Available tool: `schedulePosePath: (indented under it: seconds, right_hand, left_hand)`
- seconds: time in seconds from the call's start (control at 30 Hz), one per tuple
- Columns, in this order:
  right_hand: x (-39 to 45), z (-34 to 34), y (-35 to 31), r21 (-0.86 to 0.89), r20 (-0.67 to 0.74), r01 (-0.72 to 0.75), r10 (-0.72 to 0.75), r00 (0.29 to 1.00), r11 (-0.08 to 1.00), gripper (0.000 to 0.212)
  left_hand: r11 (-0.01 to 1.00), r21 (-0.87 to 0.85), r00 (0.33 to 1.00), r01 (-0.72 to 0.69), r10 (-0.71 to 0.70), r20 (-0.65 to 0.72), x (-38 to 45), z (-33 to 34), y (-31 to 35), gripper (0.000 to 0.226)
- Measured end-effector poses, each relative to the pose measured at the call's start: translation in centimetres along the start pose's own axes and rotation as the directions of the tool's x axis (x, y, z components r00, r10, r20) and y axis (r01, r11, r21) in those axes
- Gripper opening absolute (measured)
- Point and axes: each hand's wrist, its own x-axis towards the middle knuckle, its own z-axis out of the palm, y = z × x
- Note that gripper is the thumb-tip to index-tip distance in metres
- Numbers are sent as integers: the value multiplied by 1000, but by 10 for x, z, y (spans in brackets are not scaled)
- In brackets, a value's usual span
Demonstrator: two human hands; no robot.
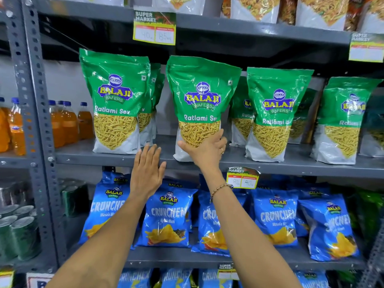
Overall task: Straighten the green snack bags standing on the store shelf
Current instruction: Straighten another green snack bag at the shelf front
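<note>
Right hand [207,151] on glossy green pouch [199,104]

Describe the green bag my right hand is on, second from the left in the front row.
The green bag is a glossy plastic pouch: green top, blue-and-yellow Balaji Wafers logo, "Ratlami Sev" in white, and a clear window onto yellow sev above a whitish base. It stands upright on the grey shelf, near the front edge, tilted slightly. The right hand is pressed against its lower front; the left hand is open, not touching it.
</note>
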Motion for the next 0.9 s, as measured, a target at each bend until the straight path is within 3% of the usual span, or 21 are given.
schedulePosePath:
  seconds: [0.4,0.9]
  right_hand:
    - [-6,25,5,-145,-196,58,-86,977,988,122]
    - [11,38,5,-175,-209,25,-62,976,984,113]
  left_hand:
    - [1000,13,1000,-11,11,-20,1,5,-4,59]
    - [1000,12,1000,-12,12,-8,1,2,-4,60]
